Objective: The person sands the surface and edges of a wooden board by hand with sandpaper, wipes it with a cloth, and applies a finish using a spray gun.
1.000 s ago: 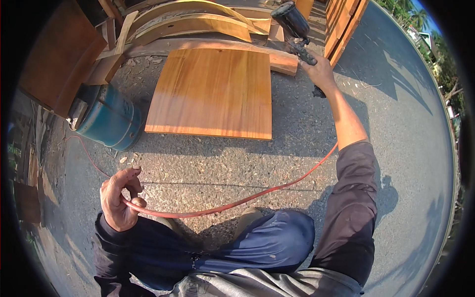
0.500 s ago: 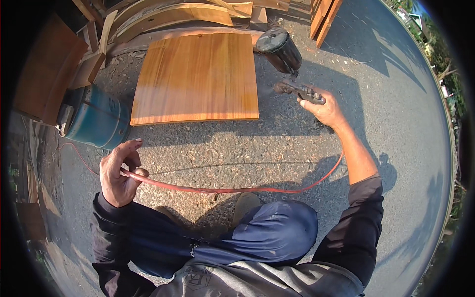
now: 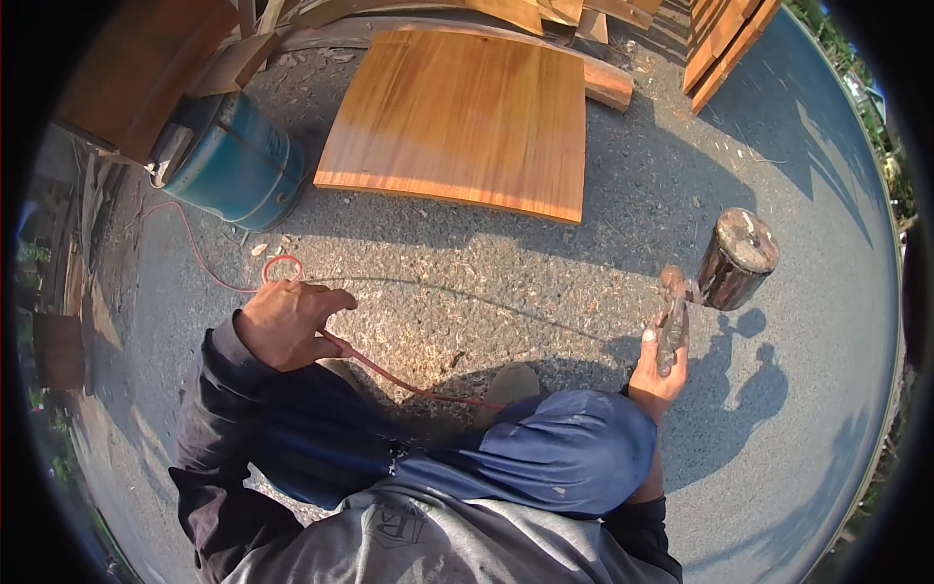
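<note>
My right hand (image 3: 658,380) grips a dirty, dark spray gun (image 3: 672,326) to the right of my knee. A stained round paint cup (image 3: 736,268) is joined to the gun on its right side. Between the thumb and fingers of my left hand (image 3: 292,321) runs a thin red hose (image 3: 409,386), with a small loop standing up behind the hand. The hose droops across my legs toward the right and drops out of sight by my knee. In front of me is a flat, shiny orange-brown wooden panel (image 3: 457,122), apart from both hands.
A blue-green metal drum (image 3: 238,165) stands at the left, with brown boards (image 3: 146,73) above it. Curved wood pieces (image 3: 418,12) lie behind the panel. Slatted wooden parts (image 3: 725,49) stand at the far right. Rough pavement (image 3: 486,263) lies between me and the panel.
My right hand has drawn the spray gun back toward me, away from the panel, and turned it. My left hand has shifted on the hose, which now sags lower. The view has swung left.
</note>
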Demonstrator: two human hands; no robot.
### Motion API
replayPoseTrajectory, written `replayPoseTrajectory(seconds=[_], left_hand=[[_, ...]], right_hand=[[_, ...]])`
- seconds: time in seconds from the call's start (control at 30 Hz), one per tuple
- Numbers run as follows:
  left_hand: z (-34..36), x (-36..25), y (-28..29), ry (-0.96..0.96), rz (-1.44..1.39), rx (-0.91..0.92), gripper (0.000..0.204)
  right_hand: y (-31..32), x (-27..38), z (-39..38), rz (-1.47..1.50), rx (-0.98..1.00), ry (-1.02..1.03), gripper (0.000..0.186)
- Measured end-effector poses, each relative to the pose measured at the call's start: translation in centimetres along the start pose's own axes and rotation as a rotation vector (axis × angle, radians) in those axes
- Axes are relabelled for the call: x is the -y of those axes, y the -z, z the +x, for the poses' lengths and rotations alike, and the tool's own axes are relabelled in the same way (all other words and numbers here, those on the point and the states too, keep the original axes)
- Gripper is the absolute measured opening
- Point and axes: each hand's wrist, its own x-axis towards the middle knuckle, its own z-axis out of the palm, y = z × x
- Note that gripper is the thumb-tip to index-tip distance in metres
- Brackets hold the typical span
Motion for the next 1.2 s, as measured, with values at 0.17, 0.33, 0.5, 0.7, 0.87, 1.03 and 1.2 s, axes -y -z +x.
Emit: replayPoseTrajectory(seconds=[0.17, 0.33, 0.5, 0.7, 0.87, 1.03, 1.2], left_hand=[[-3.8, 2.7, 2.0, 0.14, 0.008, -0.075, 0.052], [-8.6, 6.5, 2.8, 0.344, -0.077, -0.286, 0.06], [-13.8, 11.1, 2.1, 0.449, -0.045, -0.37, 0.07], [-17.5, 15.0, 1.2, 0.429, -0.094, -0.215, 0.075], [-17.2, 18.0, 1.3, 0.612, -0.246, 0.016, 0.076], [-20.4, 25.4, -1.7, 0.608, 0.007, -0.193, 0.073], [-19.1, 28.5, -3.0, 0.662, -0.005, -0.205, 0.07]], right_hand=[[-4.6, 0.2, -2.9, -0.04, -0.05, 0.064, 0.048], [-9.3, 3.1, -2.7, 0.066, 0.17, 0.133, 0.049], [-15.3, 8.8, -1.8, 0.109, 0.334, 0.444, 0.047], [-23.4, 14.5, -2.2, 0.297, 0.616, 0.616, 0.05], [-28.5, 17.2, -3.7, 0.566, 0.901, 0.706, 0.057], [-28.1, 16.8, -3.9, 0.696, 1.051, 0.771, 0.061], [-25.3, 11.3, -1.7, 0.513, 1.34, 0.603, 0.054]])
